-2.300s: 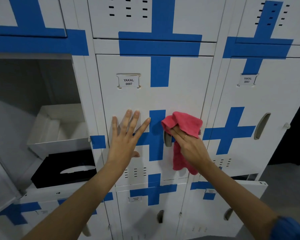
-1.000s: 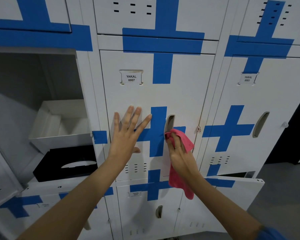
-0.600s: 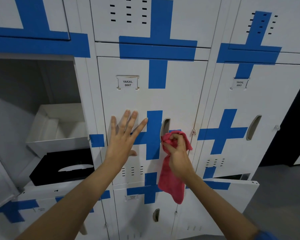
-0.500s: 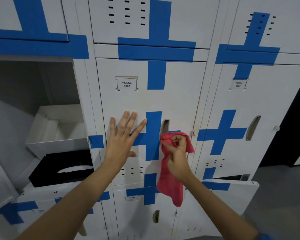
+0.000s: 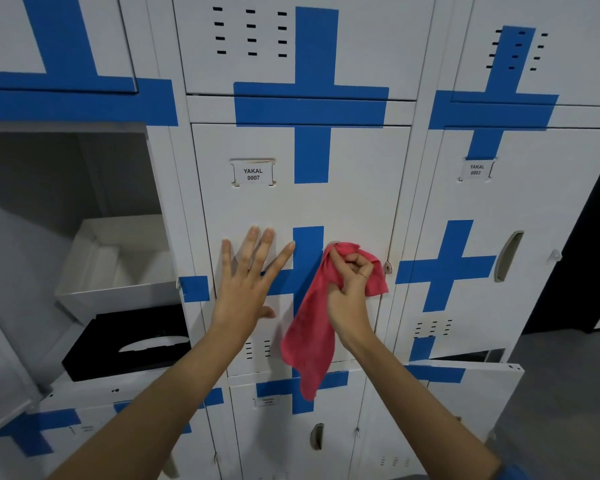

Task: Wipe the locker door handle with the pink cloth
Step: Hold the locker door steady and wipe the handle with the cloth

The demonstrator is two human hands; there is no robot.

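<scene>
Pink cloth [image 5: 321, 317] is bunched in the right hand [image 5: 349, 289], pressed against the middle locker door [image 5: 343, 209] where its handle [image 5: 332, 243] sits. Only a sliver of handle top shows above the cloth; the rest is covered by cloth and hand. Right grip: fingers curled closed around the upper part of the cloth, ring visible on one finger. Loose tail of the cloth hangs down past the wrist, over the door's lower edge, end reaching the blue tape cross on the door below.

Left hand [image 5: 246, 282]: flat on the same door, fingers spread and pointing up, palm against the panel just left of the blue tape cross [image 5: 307, 268]. Holding nothing, grip open. Index fingertip touches the edge of the cross's vertical bar.

Door label [image 5: 253, 173] reads YAKAL 0007, upper left of the panel. Vent slots near the door bottom, partly behind the left wrist.

Left locker compartment [image 5: 66, 220] is open: white box [image 5: 118, 265] inside, black box [image 5: 129, 344] below it. Right neighbour door has its own grey recessed handle [image 5: 508, 256] uncovered, label 0003. Bottom-right locker door [image 5: 465, 379] stands ajar.
</scene>
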